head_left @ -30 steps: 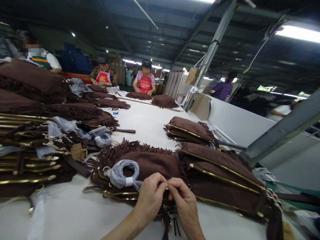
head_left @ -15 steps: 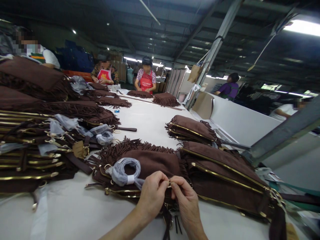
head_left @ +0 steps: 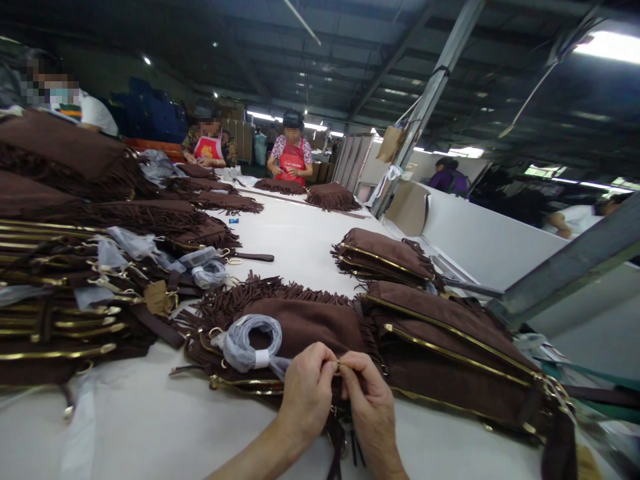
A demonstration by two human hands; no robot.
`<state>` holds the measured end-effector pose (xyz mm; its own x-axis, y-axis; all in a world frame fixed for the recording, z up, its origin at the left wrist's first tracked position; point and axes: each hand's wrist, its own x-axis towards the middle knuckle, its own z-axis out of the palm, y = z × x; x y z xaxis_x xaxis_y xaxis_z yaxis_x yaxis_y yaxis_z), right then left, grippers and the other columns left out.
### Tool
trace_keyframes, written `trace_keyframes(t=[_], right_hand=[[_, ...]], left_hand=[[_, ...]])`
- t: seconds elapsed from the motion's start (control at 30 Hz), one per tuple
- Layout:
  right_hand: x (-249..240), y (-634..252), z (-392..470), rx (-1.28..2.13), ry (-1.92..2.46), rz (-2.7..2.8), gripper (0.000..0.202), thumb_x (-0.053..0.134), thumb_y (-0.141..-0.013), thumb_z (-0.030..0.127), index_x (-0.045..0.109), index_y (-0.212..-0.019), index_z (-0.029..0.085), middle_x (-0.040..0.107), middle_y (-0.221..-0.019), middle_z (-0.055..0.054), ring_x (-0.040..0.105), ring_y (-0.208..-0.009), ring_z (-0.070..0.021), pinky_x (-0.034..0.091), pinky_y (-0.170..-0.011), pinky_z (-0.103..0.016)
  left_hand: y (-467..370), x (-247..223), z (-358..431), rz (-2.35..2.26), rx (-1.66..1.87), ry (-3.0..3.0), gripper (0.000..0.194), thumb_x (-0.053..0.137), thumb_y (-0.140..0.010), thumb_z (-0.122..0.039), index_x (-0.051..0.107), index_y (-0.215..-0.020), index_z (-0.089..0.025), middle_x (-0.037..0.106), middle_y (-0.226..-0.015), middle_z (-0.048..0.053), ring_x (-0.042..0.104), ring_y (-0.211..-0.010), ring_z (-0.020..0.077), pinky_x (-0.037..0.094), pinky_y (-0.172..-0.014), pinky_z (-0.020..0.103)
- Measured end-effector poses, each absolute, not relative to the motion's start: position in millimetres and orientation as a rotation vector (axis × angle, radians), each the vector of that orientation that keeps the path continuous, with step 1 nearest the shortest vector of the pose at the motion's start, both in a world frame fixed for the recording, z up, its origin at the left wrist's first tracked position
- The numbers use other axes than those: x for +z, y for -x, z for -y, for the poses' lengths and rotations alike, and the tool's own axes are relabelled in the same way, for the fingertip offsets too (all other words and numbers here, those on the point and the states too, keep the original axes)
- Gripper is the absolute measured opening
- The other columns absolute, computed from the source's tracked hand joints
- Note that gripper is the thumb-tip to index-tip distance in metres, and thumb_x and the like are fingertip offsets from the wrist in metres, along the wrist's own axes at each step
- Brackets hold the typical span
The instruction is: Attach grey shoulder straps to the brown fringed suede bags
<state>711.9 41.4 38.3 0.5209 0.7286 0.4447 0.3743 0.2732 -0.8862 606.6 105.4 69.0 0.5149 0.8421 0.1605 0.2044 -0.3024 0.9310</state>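
Note:
In front of me a brown fringed bag (head_left: 310,319) lies on the white table, its gold zipper (head_left: 250,383) along the near edge. My left hand (head_left: 309,387) and my right hand (head_left: 367,397) meet over that edge, fingertips pinched together. Between them is a small gold-coloured piece, too little of it showing to name. A coil of plastic-wrapped strap (head_left: 253,340) with a white band rests on the bag, left of my left hand. Dark straps hang below my hands.
Brown bags with gold zippers (head_left: 450,347) are stacked at right, close to my right hand. More bags (head_left: 60,320) pile up at left with plastic-wrapped straps. A slanting metal post (head_left: 575,260) stands at right. Co-workers, one in a red apron (head_left: 293,162), are across the table (head_left: 290,233).
My hands stay pinched at nearly the same spot, the right wrist shifting slightly. Across the table, the person in the red apron has raised their hands.

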Motion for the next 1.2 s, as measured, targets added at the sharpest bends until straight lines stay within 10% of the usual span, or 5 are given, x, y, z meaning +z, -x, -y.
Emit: trace_keyframes(t=[1.2], right_hand=[[43.7, -713.8, -37.3, 0.459, 1.365, 0.955, 0.019, 0.065, -0.087, 0.038, 0.067, -0.080, 0.020, 0.050, -0.062, 0.004, 0.043, -0.054, -0.0125, 0.037, -0.053, -0.024]], left_hand=[[-605.5, 73.4, -102.8, -0.880, 0.846, -1.786, 0.015, 0.048, -0.082, -0.016, 0.053, -0.069, -0.020, 0.060, -0.072, 0.001, 0.054, -0.071, 0.0171, 0.036, -0.067, 0.028]])
